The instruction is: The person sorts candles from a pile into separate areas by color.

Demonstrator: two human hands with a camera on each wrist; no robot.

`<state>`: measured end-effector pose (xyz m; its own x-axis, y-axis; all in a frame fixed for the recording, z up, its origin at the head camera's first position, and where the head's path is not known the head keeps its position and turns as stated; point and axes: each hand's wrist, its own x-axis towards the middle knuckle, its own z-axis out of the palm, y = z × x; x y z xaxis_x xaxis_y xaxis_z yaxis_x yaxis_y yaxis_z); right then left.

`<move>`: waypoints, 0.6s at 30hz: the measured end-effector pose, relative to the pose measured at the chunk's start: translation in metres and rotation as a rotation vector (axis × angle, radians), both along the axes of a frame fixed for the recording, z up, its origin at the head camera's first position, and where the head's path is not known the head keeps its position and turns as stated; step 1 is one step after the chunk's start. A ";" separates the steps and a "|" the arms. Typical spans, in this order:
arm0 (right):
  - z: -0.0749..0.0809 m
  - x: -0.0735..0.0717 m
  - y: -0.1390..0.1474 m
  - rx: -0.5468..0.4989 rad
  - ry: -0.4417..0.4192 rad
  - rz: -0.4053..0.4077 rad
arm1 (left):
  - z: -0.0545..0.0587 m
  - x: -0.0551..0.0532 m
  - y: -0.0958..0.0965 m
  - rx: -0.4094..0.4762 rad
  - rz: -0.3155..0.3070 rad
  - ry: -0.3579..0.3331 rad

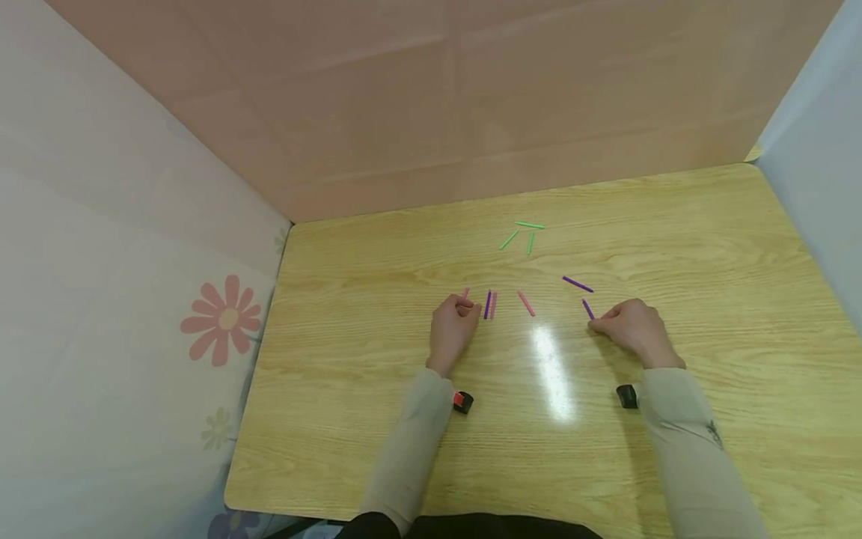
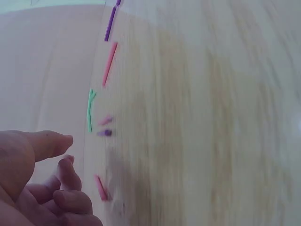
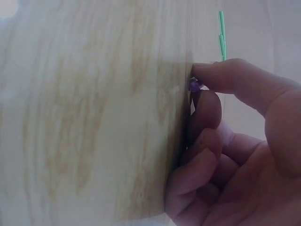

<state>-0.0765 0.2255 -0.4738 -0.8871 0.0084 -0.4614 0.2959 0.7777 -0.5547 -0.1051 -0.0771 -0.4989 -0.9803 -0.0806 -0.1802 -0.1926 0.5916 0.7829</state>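
Between thumb and forefinger, my right hand (image 1: pixel 631 326) pinches the near end of a short purple stick (image 1: pixel 588 308), whose tip (image 3: pixel 195 85) shows in the right wrist view. Another purple stick (image 1: pixel 578 284) lies slantwise just beyond it. My left hand (image 1: pixel 455 331) is over the table with its fingers loosely bent and nothing between thumb and fingertips. Close to those fingers lies a pink stick (image 2: pixel 100 188), partly hidden by the hand in the head view. To the right of this hand, a purple stick (image 1: pixel 488 305) and a pink stick (image 1: pixel 494 305) lie side by side.
A separate pink stick (image 1: pixel 526 303) lies between the hands. Farther back, three green sticks (image 1: pixel 529 224) lie in a loose triangle-like group. The wooden table (image 1: pixel 337 314) meets a brown cloth (image 1: pixel 377 112) behind and a flowered cloth (image 1: pixel 121 224) at left.
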 end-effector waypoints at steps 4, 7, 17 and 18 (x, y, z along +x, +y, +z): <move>0.000 0.000 0.000 0.004 0.007 -0.001 | 0.001 0.001 0.007 -0.036 -0.006 -0.036; 0.000 -0.001 -0.001 0.003 0.005 -0.002 | -0.001 0.000 0.010 -0.063 -0.020 -0.062; 0.000 -0.001 0.000 0.003 0.004 -0.005 | -0.003 -0.001 0.018 -0.147 -0.058 -0.076; 0.000 -0.001 0.000 0.003 0.004 -0.004 | -0.002 -0.001 0.018 -0.154 -0.058 -0.076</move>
<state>-0.0777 0.2254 -0.4733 -0.8890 0.0137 -0.4576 0.2969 0.7780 -0.5536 -0.1063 -0.0593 -0.5011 -0.9681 -0.0568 -0.2439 -0.2099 0.7152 0.6666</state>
